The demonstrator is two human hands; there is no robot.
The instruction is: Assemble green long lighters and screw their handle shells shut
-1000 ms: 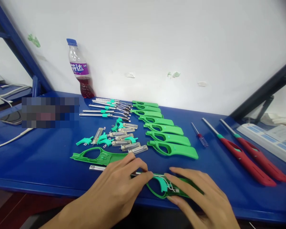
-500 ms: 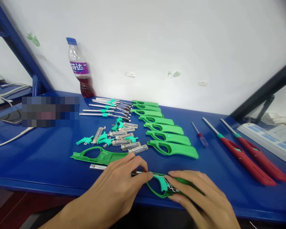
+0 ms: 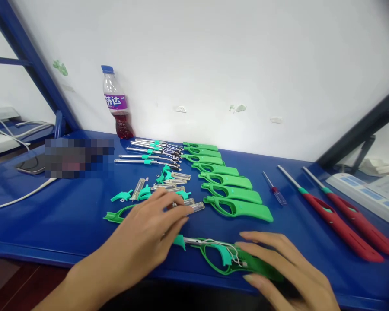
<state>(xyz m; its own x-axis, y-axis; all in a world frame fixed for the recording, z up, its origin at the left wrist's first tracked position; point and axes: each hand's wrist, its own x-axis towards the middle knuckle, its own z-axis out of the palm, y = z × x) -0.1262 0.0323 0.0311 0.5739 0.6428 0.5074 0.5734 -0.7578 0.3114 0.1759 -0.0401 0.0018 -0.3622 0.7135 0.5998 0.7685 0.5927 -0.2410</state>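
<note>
My left hand (image 3: pixel 149 224) reaches over the clear plastic fuel tanks (image 3: pixel 198 207), its bent thumb and forefinger apart beside the nearest one. Part of an empty green shell half (image 3: pixel 115 216) is hidden beneath this hand. At the front edge, my right hand (image 3: pixel 278 263) has its thumb and fingers around the handle end of another green lighter shell half (image 3: pixel 210 261). Inside that shell sit a turquoise trigger (image 3: pixel 226 255) and thin white wires (image 3: pixel 228 244). A metal lighter rod (image 3: pixel 192 242) with a turquoise collar (image 3: pixel 180 241) lies along its top and passes behind my left hand.
Several green shells (image 3: pixel 236 209) stand in a row behind, left of a small screwdriver (image 3: pixel 275 192). Metal rods with wires (image 3: pixel 132 161) and loose turquoise triggers (image 3: pixel 121 196) lie left. Two red lighters (image 3: pixel 339 224), a power strip (image 3: pixel 366 192) and a drink bottle (image 3: pixel 118 106) surround them.
My left hand has let go of the metal rod and moved up and left to the fuel tanks. My right hand stays at the shell, fingers slightly wider. The view has shifted a little.
</note>
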